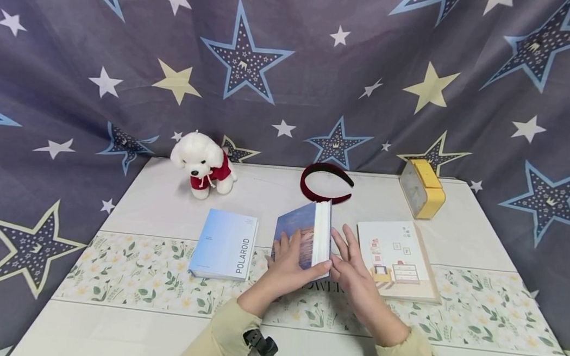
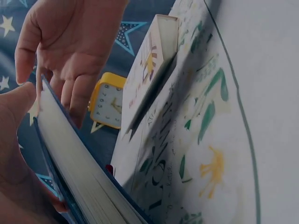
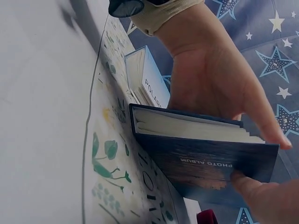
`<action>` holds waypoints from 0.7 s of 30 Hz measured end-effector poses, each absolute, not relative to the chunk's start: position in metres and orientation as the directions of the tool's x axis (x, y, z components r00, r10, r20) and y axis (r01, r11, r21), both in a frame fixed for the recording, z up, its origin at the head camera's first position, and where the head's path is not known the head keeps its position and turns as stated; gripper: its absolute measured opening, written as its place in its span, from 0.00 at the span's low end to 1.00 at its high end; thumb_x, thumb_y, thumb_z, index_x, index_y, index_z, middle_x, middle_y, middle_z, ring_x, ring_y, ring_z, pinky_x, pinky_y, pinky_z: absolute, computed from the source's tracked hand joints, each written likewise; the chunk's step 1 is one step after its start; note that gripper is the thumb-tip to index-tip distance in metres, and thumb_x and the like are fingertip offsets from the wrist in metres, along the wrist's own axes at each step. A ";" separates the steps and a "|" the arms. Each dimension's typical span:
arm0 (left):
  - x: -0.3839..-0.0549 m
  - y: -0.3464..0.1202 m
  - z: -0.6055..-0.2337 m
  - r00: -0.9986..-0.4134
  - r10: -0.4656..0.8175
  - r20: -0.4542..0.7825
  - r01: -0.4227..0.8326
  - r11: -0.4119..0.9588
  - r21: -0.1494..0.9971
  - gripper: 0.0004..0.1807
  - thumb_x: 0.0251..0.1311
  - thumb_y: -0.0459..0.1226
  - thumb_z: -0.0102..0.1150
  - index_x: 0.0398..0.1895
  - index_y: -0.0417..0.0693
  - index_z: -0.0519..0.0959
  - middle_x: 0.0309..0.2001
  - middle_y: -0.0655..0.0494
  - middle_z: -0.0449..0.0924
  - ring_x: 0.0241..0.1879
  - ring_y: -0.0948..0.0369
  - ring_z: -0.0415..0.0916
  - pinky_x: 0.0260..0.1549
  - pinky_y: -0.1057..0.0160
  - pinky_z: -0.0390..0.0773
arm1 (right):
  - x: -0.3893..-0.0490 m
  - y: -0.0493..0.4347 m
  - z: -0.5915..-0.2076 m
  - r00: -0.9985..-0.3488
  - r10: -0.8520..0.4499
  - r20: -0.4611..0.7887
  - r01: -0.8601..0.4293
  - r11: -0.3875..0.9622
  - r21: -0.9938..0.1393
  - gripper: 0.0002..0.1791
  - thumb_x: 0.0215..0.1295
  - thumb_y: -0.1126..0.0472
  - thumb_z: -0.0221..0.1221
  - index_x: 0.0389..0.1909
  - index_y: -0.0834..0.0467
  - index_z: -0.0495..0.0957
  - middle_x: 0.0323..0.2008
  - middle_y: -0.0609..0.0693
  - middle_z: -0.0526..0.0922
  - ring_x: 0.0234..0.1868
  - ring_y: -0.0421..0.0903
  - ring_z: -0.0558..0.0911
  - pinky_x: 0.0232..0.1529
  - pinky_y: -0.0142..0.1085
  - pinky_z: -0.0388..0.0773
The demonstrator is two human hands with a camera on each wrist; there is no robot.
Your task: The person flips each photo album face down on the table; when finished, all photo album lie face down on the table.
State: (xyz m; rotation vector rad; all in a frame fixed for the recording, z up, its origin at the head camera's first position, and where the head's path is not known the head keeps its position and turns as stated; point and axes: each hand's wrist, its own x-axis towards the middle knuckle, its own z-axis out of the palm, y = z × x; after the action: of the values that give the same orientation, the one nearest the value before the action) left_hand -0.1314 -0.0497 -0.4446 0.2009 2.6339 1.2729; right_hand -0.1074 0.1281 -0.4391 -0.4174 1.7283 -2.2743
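Note:
A dark blue photo album [image 1: 295, 238] with a sunset-like picture on its cover stands tilted on the table's middle, its white page edges showing. My left hand [image 1: 286, 265] grips it, fingers spread on the left cover and thumb across the page edges to the other cover. My right hand [image 1: 357, 278] is beside the right cover, fingers loosely extended; in the right wrist view a fingertip touches the cover lettered PHOTO ALBUM. To the left lies a light blue album [image 1: 224, 245] marked POLAROID. Right of my hands lies a book-like album [image 1: 398, 255] with a drawn room on it.
A white toy dog [image 1: 198, 159] in a red top sits at the back left. Behind the photo album lies a dark red headband [image 1: 309, 187]. A yellow clock [image 1: 428, 195] stands at the back right, before the star-patterned curtain [image 1: 290, 91]. Flowered cloth [image 1: 137, 272] crosses the table.

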 end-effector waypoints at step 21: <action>-0.135 -0.066 -0.430 -0.952 0.209 -0.223 -0.174 0.230 0.957 0.58 0.49 0.47 0.61 0.79 0.55 0.36 0.78 0.45 0.34 0.75 0.45 0.33 0.66 0.34 0.44 | -0.114 0.111 -0.450 -0.900 -0.435 -0.003 0.131 -0.265 -0.955 0.33 0.80 0.57 0.39 0.78 0.53 0.37 0.77 0.59 0.44 0.67 0.47 0.69 0.65 0.49 0.66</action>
State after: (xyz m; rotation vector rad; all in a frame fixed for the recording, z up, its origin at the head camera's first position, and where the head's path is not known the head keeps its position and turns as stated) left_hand -0.1350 -0.0655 -0.4302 0.0331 2.2034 1.7777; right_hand -0.1145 0.1111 -0.4500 -0.3716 1.6354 -2.2153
